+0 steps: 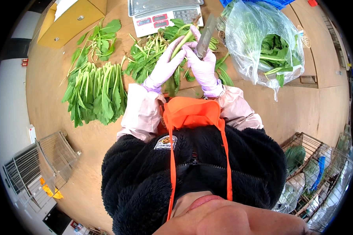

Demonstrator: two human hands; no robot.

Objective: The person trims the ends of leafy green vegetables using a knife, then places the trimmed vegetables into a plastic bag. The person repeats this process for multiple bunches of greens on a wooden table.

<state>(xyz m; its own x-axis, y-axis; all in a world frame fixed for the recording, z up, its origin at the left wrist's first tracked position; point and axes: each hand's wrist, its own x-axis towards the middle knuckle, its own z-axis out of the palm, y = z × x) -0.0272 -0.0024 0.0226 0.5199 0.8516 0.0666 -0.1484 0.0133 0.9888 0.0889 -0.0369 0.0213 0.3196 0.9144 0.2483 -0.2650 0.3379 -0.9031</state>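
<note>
In a pale purple glove, my left hand (pixel 164 67) is closed around a leafy green's thick pale stalk (pixel 182 45), whose root end points up and away from me. My right hand (pixel 203 69), gloved the same way, grips a knife (pixel 206 36) with its broad blade upward, close beside the stalk. The knife's handle is hidden in the palm. Beneath and around both hands lie loose leafy greens (pixel 142 55) with their stems tangled. To the left, a neat bunch of greens (pixel 96 92) has its stalks lined up and leaves toward me.
A digital scale (pixel 147 28) stands beyond my hands. Loose leaves (pixel 102 41) and a yellow box (pixel 76 27) are at far left. At right sits a clear plastic bag (pixel 241 47) of greens, with a blue crate (pixel 276 3) behind. Wire baskets (pixel 300 139) flank me.
</note>
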